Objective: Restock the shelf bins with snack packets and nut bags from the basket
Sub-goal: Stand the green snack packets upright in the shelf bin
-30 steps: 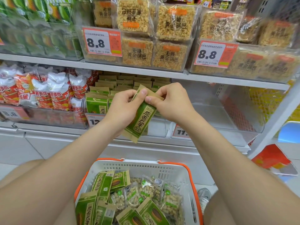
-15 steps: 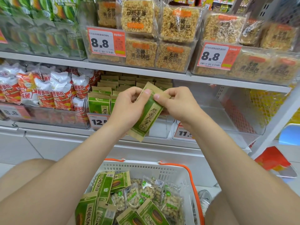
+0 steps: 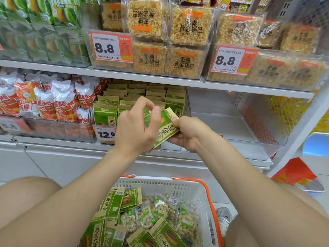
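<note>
A green and tan seed packet [image 3: 164, 130] is tilted in front of the middle shelf bin [image 3: 142, 97], which holds rows of the same packets. My left hand [image 3: 135, 129] pinches the packet's left side with thumb and fingers. My right hand [image 3: 190, 134] grips its right edge from below. The white basket with orange rim [image 3: 178, 186] sits under my arms, holding more green packets [image 3: 110, 207] and clear nut bags [image 3: 160, 211].
A clear empty bin [image 3: 231, 122] stands right of the packet bin. Red and white snack bags [image 3: 53, 102] fill the bin at left. Rice-crisp packs [image 3: 160, 41] line the upper shelf behind 8.8 price tags. My knees flank the basket.
The packet has dropped lower and turned flatter. My right hand slid down to its right edge and my left hand shifted over its top.
</note>
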Demonstrator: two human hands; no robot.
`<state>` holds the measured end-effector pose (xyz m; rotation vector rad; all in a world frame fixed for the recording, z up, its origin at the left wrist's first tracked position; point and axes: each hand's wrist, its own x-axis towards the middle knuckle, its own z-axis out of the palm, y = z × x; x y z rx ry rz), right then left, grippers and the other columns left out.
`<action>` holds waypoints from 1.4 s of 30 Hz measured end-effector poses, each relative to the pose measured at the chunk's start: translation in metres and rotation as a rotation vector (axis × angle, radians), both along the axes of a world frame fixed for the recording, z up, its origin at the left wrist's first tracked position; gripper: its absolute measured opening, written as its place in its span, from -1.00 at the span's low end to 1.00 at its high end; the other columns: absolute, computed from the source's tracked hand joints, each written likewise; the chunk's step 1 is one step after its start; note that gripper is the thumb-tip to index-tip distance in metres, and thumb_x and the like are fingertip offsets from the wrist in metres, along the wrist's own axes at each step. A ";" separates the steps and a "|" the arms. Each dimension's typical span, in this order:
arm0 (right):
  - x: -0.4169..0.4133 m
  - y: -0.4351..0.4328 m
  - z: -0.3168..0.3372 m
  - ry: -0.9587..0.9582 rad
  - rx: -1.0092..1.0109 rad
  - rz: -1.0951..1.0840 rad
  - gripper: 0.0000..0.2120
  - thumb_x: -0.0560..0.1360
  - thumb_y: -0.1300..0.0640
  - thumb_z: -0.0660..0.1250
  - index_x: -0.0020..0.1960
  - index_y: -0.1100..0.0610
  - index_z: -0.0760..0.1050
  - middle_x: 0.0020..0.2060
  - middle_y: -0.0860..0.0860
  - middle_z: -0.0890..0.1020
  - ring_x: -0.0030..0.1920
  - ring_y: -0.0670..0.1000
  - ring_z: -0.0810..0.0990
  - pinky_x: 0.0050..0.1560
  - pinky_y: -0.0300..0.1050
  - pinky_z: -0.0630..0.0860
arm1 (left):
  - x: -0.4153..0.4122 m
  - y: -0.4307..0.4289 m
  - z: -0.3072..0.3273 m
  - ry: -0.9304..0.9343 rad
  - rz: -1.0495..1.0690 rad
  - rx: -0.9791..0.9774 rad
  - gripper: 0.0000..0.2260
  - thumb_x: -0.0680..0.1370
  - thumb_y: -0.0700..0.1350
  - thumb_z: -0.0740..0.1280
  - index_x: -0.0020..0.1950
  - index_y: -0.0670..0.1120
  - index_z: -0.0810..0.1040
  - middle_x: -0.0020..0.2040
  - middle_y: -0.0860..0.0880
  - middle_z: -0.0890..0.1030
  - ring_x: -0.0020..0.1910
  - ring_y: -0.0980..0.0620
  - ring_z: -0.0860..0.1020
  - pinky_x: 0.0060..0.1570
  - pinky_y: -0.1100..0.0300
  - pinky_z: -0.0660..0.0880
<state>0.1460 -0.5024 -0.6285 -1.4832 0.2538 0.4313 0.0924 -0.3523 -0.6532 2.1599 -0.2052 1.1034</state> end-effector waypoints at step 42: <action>0.087 0.015 -0.020 -1.028 -1.549 0.087 -0.66 0.45 0.19 0.47 0.19 0.14 0.52 0.06 0.17 0.65 0.17 0.30 0.54 0.15 0.12 0.43 | 0.023 0.009 -0.022 0.546 0.064 0.641 -0.73 0.64 -0.07 0.24 0.25 0.02 0.67 0.12 -0.05 0.60 0.10 -0.11 0.54 0.12 -0.04 0.46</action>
